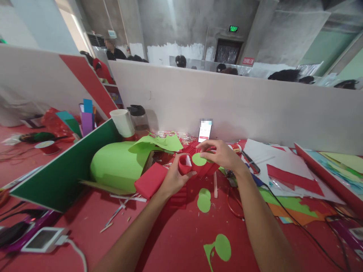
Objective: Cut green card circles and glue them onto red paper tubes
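Note:
My left hand [173, 179] is closed around a short red paper tube [183, 164] with a pale inside. Close beside it, my right hand [224, 154] pinches a light green paper circle [199, 159] by its right edge. Whether circle and tube touch, I cannot tell. Two overlapping green paper discs [204, 205] lie on the red table below my hands. Nearer to me rests another green disc [223, 247] beside a thin green offcut [209, 252]. A red block-like piece [151, 180] is left of my left wrist. Red folded paper lies partly hidden beneath my hands.
A curled green sheet [116, 166] leans near a dark green divider [70, 162]. A white cup [122, 122] and a lidded jug [138, 118] stand behind. A lit phone [205, 130] leans on the partition. Red-handled scissors [236, 204], white sheets [261, 160] and a black cable [295, 221] lie right.

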Motion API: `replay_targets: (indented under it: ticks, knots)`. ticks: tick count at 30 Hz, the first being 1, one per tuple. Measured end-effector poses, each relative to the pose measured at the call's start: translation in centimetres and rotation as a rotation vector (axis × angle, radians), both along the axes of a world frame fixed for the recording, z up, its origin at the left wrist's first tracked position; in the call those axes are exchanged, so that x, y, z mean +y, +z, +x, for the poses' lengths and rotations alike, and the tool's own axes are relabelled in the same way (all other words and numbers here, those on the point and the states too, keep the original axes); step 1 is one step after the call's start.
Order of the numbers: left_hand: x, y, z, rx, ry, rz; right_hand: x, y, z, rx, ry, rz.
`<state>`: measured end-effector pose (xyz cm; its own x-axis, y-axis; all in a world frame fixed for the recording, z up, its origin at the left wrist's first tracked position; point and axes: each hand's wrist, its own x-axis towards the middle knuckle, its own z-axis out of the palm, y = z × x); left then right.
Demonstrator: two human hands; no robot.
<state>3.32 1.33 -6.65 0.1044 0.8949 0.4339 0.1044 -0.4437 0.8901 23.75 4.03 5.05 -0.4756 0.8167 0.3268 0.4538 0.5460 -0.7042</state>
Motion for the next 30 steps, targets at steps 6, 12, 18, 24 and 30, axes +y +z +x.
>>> replay_targets:
  ticks: [6,12,18,24,30]
  knots:
    - [-0.09,0.14,0.06,0.005,0.006,0.001,-0.11,0.07,-0.37,0.013,-0.005,-0.013]
    - [-0.01,0.01,0.04,-0.004,-0.001,-0.002,-0.02,-0.10,-0.53,0.013,-0.001,0.010]
    - [-0.06,0.05,0.05,-0.018,-0.010,-0.015,0.19,-0.39,-0.64,0.016,-0.008,0.044]
    - [-0.18,0.42,0.20,-0.048,-0.047,-0.017,0.15,-0.42,-0.62,0.012,-0.002,0.042]
    - [-0.16,0.53,0.23,-0.056,-0.046,-0.025,0.12,-0.49,-0.68,0.019,-0.020,0.067]
